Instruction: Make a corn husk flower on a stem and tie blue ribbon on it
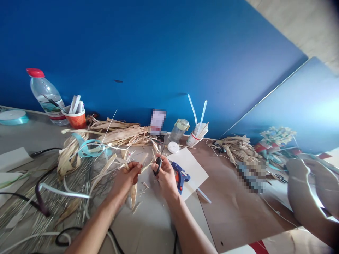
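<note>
My left hand [130,172] pinches a pale strip of dried corn husk [144,159] between thumb and fingers. In my right hand [166,173] is a pair of scissors [158,165] with black handles, its blades pointing away from me. The two hands are close together but apart, over the middle of the table. Small husk scraps [143,188] lie below them. Just right of my right hand, a blue glue gun [182,178] rests partly on a white sheet [198,173].
Bundles of dried husks [127,135] lie along the blue partition [169,63]. A bottle [49,95], a red cup [76,119], a jar [180,129] and a cup of glue sticks [196,135] stand behind. Thin wires [79,183] cover the left. Another person's sleeve [304,197] is at right.
</note>
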A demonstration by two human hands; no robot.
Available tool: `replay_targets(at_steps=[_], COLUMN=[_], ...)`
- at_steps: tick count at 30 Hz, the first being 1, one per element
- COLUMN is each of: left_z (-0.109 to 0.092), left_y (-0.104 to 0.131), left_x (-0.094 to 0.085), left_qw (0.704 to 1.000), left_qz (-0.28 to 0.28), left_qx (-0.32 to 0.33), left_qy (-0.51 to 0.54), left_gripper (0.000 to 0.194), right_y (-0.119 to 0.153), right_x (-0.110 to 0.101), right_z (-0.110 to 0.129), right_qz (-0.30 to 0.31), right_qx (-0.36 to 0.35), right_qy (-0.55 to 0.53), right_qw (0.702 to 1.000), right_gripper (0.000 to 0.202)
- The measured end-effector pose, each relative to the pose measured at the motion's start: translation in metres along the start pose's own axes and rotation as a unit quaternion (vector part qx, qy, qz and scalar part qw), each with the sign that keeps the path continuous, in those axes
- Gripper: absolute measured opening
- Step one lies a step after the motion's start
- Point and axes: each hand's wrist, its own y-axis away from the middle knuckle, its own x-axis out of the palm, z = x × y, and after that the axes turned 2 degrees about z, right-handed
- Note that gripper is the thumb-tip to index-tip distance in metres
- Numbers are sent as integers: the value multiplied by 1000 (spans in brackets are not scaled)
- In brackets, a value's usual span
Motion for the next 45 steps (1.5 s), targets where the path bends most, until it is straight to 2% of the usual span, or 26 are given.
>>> replay_targets(at_steps=[7,12,17,19,21,24,26,29,31,33,36,39,45], left_z=[4,-3,-6,-6,-7,-12,-15,-14,-10,-6,-6,-11,-13], left_y=[7,15,19,19,19,21,22,19,13,9,6,9,12], left_x=[5,4,6,9,13,19,21,18,13,9,7,7,6], left_qw=[991,969,966,977,986,985,981,985,995,1000,998,996,992], left_qz=[101,181,213,194,145,76,59,40,26,29,17,4,12], left_qx=[-66,-135,-132,-94,-33,67,100,73,19,-3,-18,-28,-30], left_qy=[55,99,60,-2,-76,-142,-156,-148,-95,-7,59,88,119], left_gripper=[30,27,28,30,25,16,11,12,20,26,30,29,27], right_y=[-2,-2,-1,0,0,0,0,1,3,6,12,18,22], right_x=[-6,-10,-9,-8,-6,-4,-4,-6,-6,-4,0,4,7], right_z=[-2,1,6,7,7,4,3,1,1,0,-1,-1,1], right_qz=[-2,34,10,-2,-10,-5,-3,-22,-21,8,66,90,94], right_qx=[-31,-22,-26,-35,-46,-62,-73,-76,-72,-65,-58,-76,-125], right_qy=[-39,-47,-29,-22,-8,33,54,68,85,112,164,250,396], right_qw=[999,998,999,999,999,998,996,995,994,992,983,961,905], right_gripper=[46,44,39,39,38,37,36,34,33,32,27,23,28])
